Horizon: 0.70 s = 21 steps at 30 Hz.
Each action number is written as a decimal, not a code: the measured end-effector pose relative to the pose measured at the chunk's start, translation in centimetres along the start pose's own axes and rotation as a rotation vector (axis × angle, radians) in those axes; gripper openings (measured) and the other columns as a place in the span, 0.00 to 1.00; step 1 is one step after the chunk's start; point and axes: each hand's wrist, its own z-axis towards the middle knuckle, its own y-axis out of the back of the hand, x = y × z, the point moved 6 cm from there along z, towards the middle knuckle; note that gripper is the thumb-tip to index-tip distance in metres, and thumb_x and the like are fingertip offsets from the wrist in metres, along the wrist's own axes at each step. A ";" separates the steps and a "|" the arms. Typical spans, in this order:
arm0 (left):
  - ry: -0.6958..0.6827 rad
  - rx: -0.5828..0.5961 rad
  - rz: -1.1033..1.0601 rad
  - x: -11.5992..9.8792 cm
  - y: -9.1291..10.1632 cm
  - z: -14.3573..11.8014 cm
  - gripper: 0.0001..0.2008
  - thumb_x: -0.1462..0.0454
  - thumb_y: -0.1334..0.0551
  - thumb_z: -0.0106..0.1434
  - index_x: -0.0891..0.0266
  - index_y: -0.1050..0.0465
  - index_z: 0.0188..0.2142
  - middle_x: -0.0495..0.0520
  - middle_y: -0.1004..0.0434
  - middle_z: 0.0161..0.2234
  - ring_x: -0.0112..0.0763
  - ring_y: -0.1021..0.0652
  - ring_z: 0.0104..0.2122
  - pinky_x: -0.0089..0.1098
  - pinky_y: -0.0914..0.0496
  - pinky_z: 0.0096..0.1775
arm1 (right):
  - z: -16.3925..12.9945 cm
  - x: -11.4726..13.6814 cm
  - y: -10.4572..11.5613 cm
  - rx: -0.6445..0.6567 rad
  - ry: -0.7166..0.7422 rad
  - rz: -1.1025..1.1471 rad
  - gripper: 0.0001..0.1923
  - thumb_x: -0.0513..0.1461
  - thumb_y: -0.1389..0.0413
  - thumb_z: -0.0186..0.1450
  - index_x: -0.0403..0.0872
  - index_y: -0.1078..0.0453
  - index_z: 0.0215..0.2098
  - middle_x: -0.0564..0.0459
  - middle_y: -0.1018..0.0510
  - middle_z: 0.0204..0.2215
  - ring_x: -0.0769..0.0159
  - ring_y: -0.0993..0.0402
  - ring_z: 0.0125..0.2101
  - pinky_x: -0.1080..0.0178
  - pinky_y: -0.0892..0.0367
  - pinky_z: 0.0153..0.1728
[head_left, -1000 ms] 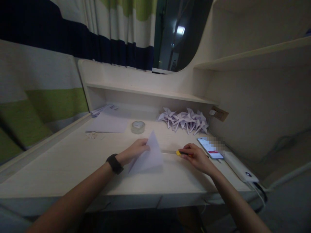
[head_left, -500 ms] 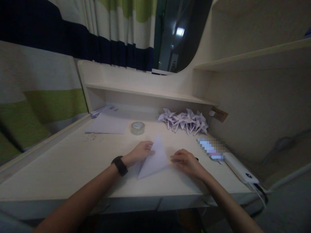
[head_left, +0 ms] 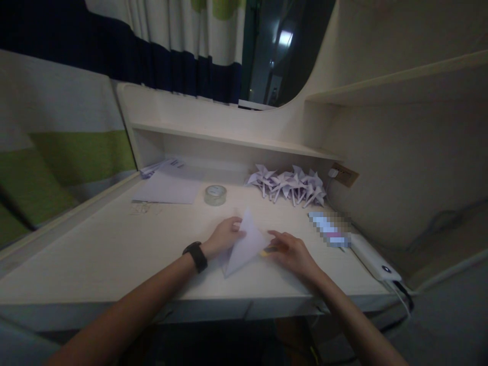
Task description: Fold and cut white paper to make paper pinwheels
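The left hand (head_left: 225, 235) pinches folded paper (head_left: 245, 247) between its fingers, behind the front edge of the surface (head_left: 114, 254). Beside the paper, the right hand (head_left: 290, 252) grips a yellow cutter (head_left: 265, 252); wide room lies leftward.

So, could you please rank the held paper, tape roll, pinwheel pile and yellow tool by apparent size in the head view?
Pinwheel pile
Held paper
Tape roll
Yellow tool, counting only its visible part
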 end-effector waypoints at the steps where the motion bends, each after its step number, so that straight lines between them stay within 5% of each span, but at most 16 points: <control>1: -0.010 -0.008 0.036 0.1 0.0 0.0 0.23 0.67 0.37 0.57 0.65 0.35 0.53 0.62 0.20 0.41 0.41 0.19 0.37 0.39 0.26 0.37 | -0.2 -0.4 -0.2 -0.001 -0.017 0.026 0.33 0.40 0.37 0.58 0.50 0.38 0.60 0.49 0.21 0.38 0.62 0.24 0.37 0.60 0.30 0.39; 6: -0.295 -0.079 0.495 -1.7 0.0 -1.2 0.28 0.62 0.40 0.61 0.66 0.41 0.60 0.67 0.37 0.60 0.46 0.34 0.59 0.45 0.38 0.57 | -0.7 -0.6 -1.0 0.042 -0.016 -0.002 0.35 0.39 0.35 0.57 0.52 0.40 0.61 0.51 0.20 0.37 0.61 0.24 0.38 0.59 0.31 0.41; 9: -0.486 0.058 0.772 -2.8 -1.4 -2.9 0.21 0.60 0.49 0.69 0.64 0.35 0.58 0.62 0.45 0.65 0.43 0.47 0.65 0.46 0.50 0.63 | -0.6 -0.5 -1.3 0.045 -0.013 -0.013 0.33 0.38 0.35 0.57 0.51 0.37 0.59 0.50 0.20 0.38 0.61 0.25 0.38 0.59 0.31 0.42; 14: -0.519 0.252 0.966 -1.7 -2.9 -4.3 0.24 0.56 0.57 0.72 0.57 0.41 0.63 0.60 0.47 0.66 0.48 0.49 0.65 0.52 0.53 0.61 | 0.0 -0.3 -1.0 0.081 0.022 0.029 0.31 0.38 0.36 0.57 0.50 0.36 0.59 0.48 0.20 0.40 0.61 0.25 0.40 0.57 0.31 0.43; 21: -0.530 0.287 1.072 -1.0 -3.3 -4.4 0.25 0.54 0.60 0.72 0.52 0.48 0.65 0.53 0.48 0.66 0.50 0.51 0.66 0.54 0.55 0.61 | -0.3 -0.8 0.1 0.119 -0.027 0.099 0.26 0.37 0.38 0.57 0.46 0.31 0.55 0.45 0.22 0.40 0.59 0.24 0.40 0.55 0.29 0.43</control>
